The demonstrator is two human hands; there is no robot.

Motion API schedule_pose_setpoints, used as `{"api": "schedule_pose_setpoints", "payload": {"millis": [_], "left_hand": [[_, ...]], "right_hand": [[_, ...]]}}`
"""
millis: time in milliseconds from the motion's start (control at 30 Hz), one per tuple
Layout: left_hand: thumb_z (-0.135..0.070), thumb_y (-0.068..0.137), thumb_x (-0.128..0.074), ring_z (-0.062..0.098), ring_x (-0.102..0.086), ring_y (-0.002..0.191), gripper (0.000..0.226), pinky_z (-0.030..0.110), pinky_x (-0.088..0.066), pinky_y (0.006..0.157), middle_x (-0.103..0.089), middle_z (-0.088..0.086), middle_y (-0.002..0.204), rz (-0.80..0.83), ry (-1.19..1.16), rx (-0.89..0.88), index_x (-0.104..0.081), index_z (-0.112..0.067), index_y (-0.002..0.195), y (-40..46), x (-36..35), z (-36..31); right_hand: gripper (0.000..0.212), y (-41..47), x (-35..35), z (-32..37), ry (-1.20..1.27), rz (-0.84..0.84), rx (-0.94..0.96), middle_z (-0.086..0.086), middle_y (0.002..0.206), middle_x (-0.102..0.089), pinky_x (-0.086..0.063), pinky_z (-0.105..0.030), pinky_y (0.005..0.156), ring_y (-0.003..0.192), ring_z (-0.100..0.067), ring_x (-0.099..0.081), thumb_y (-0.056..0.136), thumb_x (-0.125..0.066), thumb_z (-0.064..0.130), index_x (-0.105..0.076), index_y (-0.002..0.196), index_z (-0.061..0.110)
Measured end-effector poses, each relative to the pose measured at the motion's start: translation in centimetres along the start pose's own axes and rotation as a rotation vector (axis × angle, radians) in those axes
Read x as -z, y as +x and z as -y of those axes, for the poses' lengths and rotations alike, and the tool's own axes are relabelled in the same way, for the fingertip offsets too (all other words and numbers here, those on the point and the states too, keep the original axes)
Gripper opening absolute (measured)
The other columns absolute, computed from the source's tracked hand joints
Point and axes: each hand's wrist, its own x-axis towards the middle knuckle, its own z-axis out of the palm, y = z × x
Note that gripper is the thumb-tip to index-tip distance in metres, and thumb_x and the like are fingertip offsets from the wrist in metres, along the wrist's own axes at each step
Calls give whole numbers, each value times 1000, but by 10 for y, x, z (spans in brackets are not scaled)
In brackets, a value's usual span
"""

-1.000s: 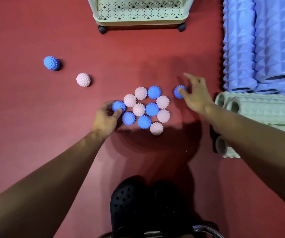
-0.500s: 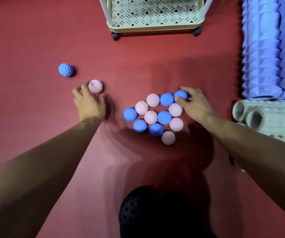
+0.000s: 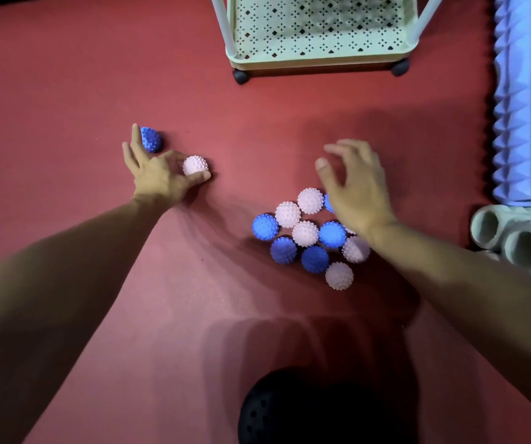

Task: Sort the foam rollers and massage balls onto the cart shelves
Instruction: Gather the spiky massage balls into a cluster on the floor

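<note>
Several spiky pink and blue massage balls (image 3: 305, 233) lie clustered on the red floor. My left hand (image 3: 156, 176) is out to the left, its thumb and forefinger around a stray pink ball (image 3: 195, 165); its outstretched fingers touch a stray blue ball (image 3: 151, 140). My right hand (image 3: 355, 187) hovers over the cluster's right side with fingers spread, holding nothing; it hides part of a blue ball (image 3: 328, 202). Purple foam rollers (image 3: 528, 100) lie at the right edge, pale green ones (image 3: 520, 243) below them. The pale green cart (image 3: 318, 56) stands at the top.
The cart's perforated bottom shelf holds nothing and rests on black castors (image 3: 241, 75). A black perforated shoe (image 3: 289, 411) shows at the bottom centre. Bare red floor stretches between the cart and the balls.
My left hand has reached farther left, closing round the stray pink ball and touching the blue one. My right hand has lifted off the blue ball at the cluster's edge and spread open.
</note>
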Motion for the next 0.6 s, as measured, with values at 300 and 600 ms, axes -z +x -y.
{"api": "schedule_pose_setpoints", "payload": {"millis": [300, 600], "left_hand": [[-60, 56, -90, 15, 2, 156, 62, 33, -5, 128, 5, -21, 162, 262, -228, 107, -77, -31, 109, 38, 25, 7], [-56, 60, -92, 10, -51, 121, 50, 21, -38, 108, -43, -1, 133, 168, -364, 89, -78, -22, 94, 24, 20, 2]], "right_hand": [[48, -30, -27, 5, -96, 292, 176, 6, 151, -42, -30, -41, 112, 135, -20, -42, 98, -49, 53, -57, 136, 26], [50, -33, -21, 7, -31, 234, 176, 8, 138, -52, -37, -40, 107, 124, -19, -52, 94, -43, 56, -62, 129, 26]]}}
